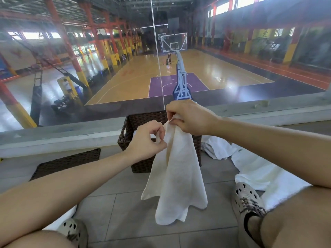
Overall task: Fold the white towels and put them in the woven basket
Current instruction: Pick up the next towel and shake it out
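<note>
A white towel [176, 176] hangs unfolded in the air in front of the dark woven basket [133, 126]. My right hand [189, 118] grips its top corner, bunched in the fist. My left hand [146, 140] pinches the towel's left edge a little lower, thumb against fingers. The basket stands on the tiled floor against the glass wall's ledge, and the towel hides much of it. Something white shows inside the basket behind my left hand. More white towels [258, 169] lie spread on the floor to the right.
A flat woven lid [66, 162] lies on the floor at the left. My feet in pale perforated shoes [248, 206] rest on the grey tiles. A low ledge and a glass pane [157, 56] stand right behind the basket, with a basketball court below.
</note>
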Demonstrator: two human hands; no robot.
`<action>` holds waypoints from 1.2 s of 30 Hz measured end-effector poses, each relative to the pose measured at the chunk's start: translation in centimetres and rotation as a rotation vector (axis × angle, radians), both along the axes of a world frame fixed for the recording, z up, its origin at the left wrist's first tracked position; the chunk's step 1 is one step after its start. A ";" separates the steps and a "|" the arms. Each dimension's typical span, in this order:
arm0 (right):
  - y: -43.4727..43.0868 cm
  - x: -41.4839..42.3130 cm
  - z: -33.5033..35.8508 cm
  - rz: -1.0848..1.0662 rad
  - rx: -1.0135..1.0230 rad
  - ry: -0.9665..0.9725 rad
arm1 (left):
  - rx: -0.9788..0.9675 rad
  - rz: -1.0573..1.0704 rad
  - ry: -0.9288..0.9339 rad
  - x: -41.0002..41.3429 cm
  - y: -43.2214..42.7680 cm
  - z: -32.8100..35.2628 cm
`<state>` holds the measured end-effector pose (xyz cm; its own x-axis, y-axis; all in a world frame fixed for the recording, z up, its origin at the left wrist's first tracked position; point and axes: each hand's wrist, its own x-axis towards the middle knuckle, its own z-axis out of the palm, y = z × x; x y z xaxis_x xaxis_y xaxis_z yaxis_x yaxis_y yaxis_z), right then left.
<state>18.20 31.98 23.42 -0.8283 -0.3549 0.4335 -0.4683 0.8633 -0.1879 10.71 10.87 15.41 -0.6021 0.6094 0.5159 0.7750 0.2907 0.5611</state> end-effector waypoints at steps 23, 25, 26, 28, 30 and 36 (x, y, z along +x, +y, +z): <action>3.4 -1.2 -3.3 -0.323 0.186 -0.363 | -0.458 0.214 0.056 -5.3 -7.9 3.0; 3.0 -1.3 -3.4 -0.335 0.116 -0.368 | -0.679 0.198 0.135 -5.4 -9.4 3.0; 2.7 -1.4 -3.3 -0.355 0.065 -0.354 | -0.793 0.218 0.167 -5.5 -10.1 2.7; 1.8 -1.4 -2.9 -0.409 -0.014 -0.282 | -0.978 0.281 0.171 -5.8 -11.4 1.9; 1.3 -1.6 -2.6 -0.476 -0.077 -0.215 | -1.007 0.333 0.117 -6.7 -12.7 1.3; 2.7 -1.8 -3.4 -0.483 0.083 -0.618 | -0.444 0.485 -0.095 -7.6 -13.0 2.3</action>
